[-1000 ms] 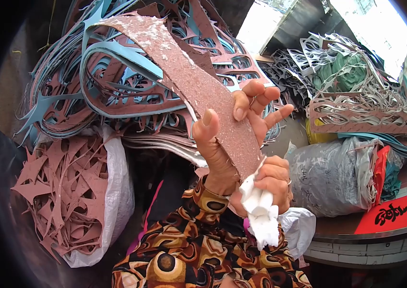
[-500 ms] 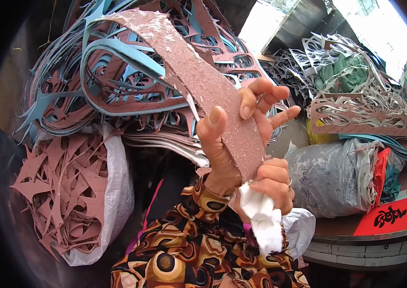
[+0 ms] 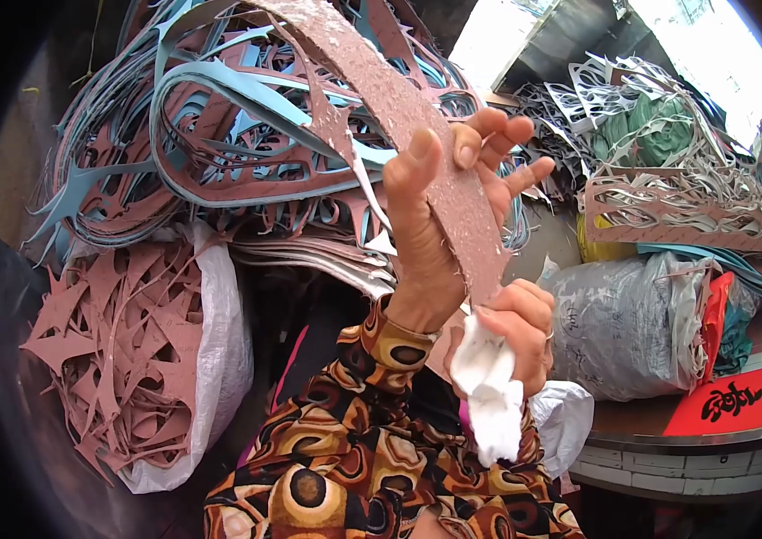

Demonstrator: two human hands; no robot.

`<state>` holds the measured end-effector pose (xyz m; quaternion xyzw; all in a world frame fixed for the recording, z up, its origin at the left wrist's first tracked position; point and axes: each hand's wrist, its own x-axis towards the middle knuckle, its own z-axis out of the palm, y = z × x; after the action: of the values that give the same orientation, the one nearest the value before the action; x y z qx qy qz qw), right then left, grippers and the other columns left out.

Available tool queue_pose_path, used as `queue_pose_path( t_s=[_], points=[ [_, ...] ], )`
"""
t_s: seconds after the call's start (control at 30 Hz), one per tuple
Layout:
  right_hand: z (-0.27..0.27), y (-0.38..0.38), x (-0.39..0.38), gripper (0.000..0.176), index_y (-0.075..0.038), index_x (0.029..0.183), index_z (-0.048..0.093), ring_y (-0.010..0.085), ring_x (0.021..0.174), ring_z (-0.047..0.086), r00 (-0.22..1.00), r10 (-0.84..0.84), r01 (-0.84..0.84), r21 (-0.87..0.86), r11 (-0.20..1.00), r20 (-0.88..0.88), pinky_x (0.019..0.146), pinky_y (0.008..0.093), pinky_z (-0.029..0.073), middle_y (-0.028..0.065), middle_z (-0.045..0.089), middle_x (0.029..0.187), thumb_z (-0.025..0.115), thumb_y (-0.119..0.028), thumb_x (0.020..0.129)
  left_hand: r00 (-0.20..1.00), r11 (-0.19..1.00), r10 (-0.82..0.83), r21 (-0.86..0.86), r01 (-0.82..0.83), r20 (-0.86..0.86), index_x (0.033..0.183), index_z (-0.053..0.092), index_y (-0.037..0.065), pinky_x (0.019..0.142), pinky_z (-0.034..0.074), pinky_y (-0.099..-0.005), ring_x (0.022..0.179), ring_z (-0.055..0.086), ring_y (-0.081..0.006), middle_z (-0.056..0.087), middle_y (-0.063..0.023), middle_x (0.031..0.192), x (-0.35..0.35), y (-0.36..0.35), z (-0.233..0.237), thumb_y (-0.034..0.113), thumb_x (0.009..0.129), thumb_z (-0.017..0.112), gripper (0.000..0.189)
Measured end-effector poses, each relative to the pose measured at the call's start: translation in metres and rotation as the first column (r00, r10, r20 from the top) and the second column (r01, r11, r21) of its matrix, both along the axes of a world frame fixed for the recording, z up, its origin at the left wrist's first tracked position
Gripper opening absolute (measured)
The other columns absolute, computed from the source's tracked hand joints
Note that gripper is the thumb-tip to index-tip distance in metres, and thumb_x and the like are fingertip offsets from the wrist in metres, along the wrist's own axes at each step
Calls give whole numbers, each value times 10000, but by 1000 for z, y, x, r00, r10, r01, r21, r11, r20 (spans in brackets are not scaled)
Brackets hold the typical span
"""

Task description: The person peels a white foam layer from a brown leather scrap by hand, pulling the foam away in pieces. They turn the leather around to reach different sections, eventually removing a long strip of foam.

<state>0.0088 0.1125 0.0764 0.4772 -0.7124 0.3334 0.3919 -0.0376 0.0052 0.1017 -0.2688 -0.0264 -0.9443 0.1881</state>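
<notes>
A long reddish-brown sheet strip [image 3: 466,220], rough and flecked with white, runs from the top edge down between my hands. My left hand [image 3: 426,242] is behind it, palm up, with the strip across the palm. Its index finger hooks over the strip, and the other fingers stretch out to the right. My right hand [image 3: 525,332] is closed on the strip's lower end. Below its fingers hangs a crumpled soft white layer [image 3: 493,404], apparently held there too. A narrow offcut with a white edge [image 3: 363,184] dangles left of the strip.
Behind lies a large tangle of blue and brown cut-out sheets [image 3: 219,99]. On the left stands a white sack [image 3: 224,341] full of brown scraps [image 3: 120,359]. To the right are a wrapped grey bundle [image 3: 619,328], stacked cut-out sheets [image 3: 682,211] and red paper [image 3: 740,395].
Both hands have shifted slightly right, my left hand also a little upward. The strip has moved up and right, so its far end now passes the top edge. My grip looks unchanged.
</notes>
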Motion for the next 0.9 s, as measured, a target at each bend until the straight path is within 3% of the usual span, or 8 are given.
queue_pose_path(
  t_s=[0.2, 0.33, 0.47, 0.57, 0.67, 0.73, 0.8, 0.9],
  points=[
    [-16, 4, 3, 288, -57, 739, 462, 244, 606, 540, 964, 218, -189, -187, 964, 150, 519, 343, 432, 79, 528, 680, 665, 67, 578, 1000, 999, -18, 39, 18, -4, 699, 495, 104, 899, 414, -520, 1080, 517, -235, 571, -78, 1031, -3, 5, 0, 401, 837, 573, 337],
    [-25, 13, -9, 401, -70, 847, 432, 203, 637, 480, 905, 414, -385, -231, 893, 93, 570, 337, 408, 81, 494, 759, 663, 43, 540, 1000, 999, -16, 30, 15, 2, 691, 487, 118, 893, 410, -509, 1059, 529, -225, 579, -71, 1016, -5, 1, 1, 401, 839, 574, 332],
    [4, 5, 2, 440, -46, 919, 447, 222, 711, 487, 984, 23, 19, -228, 974, 179, 641, 320, 415, 101, 495, 817, 691, 4, 557, 1000, 1000, -1, 18, 1, -12, 692, 477, 134, 849, 443, -488, 1043, 538, -194, 592, -51, 953, -16, 0, 3, 407, 835, 580, 325],
    [-4, 16, -5, 387, -43, 875, 460, 224, 719, 486, 991, -8, 6, 13, 1000, 135, 636, 316, 408, 100, 497, 808, 691, 12, 570, 999, 999, 42, 2, -42, 23, 730, 491, 125, 830, 441, -482, 1028, 537, -188, 581, -58, 950, -21, -4, 7, 409, 800, 628, 323],
    [-11, 20, -8, 340, -47, 813, 465, 220, 688, 478, 949, 168, -143, -111, 984, 268, 618, 313, 408, 92, 497, 773, 682, 37, 565, 992, 1000, 17, -15, -15, 127, 813, 531, 102, 841, 420, -481, 1001, 535, -186, 570, -51, 949, -15, 5, 10, 418, 767, 664, 346],
    [-24, 25, -10, 349, -68, 798, 459, 216, 668, 467, 901, 312, -274, -162, 948, 302, 615, 329, 408, 80, 488, 762, 669, 40, 541, 990, 998, 16, 59, -25, 137, 659, 510, 105, 846, 410, -599, 1025, 556, -257, 594, -112, 921, -20, 7, 3, 467, 778, 601, 392],
    [-24, 34, -10, 343, -76, 805, 456, 216, 701, 471, 855, 378, -354, -132, 926, 356, 635, 342, 409, 73, 488, 776, 655, 20, 543, 993, 999, 44, -16, -42, 107, 918, 565, 81, 836, 401, -477, 987, 533, -183, 566, -38, 942, -18, 6, 1, 418, 754, 678, 392],
    [-19, 37, -5, 357, -64, 809, 466, 241, 737, 532, 851, 302, -227, -217, 949, 429, 640, 349, 450, 133, 540, 823, 679, 20, 535, 992, 998, 58, 0, -59, 116, 907, 555, 102, 818, 398, -479, 977, 538, -178, 565, -35, 931, -27, 2, 2, 420, 748, 685, 379]
  ],
)
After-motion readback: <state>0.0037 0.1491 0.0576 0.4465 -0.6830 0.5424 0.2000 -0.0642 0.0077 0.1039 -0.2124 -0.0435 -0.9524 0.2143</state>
